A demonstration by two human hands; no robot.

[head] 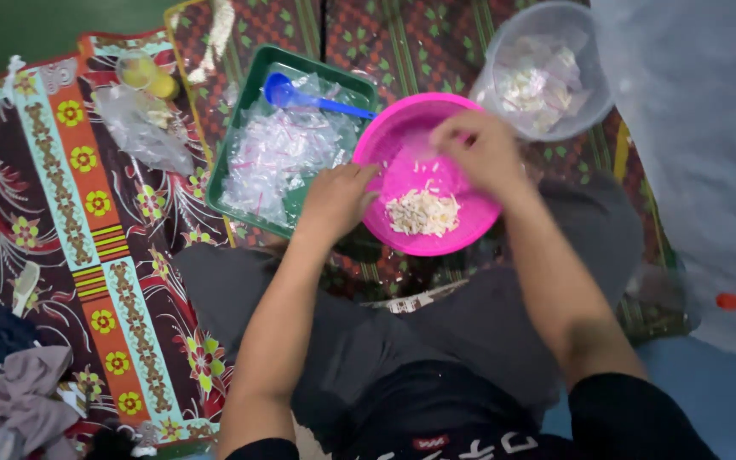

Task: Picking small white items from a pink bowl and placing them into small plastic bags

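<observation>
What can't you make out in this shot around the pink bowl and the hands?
Head view:
- Right hand: motion blur hides its fingers and grip.
- Left hand: fingertips curl over the round pink plastic bowl rim; contact unclear.
- Pale shreds in the bowl: too small to identify.
- Clear round plastic tub: contents blurred behind its wall.

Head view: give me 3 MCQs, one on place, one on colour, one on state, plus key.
1. Where is the green tray relative to the pink bowl?
A. at its left in the picture
B. inside it
C. stacked on it

2. What colour is the scoop in the tray?
A. red
B. blue
C. yellow

3. What does the pink bowl hold?
A. nothing
B. water to the rim
C. a small heap of pale pieces

Key:
1 A, the tray lies beside the bowl, on the left hand side.
2 B, its cup and handle are blue.
3 C, the heap lies at the bottom, below the right hand.
</observation>
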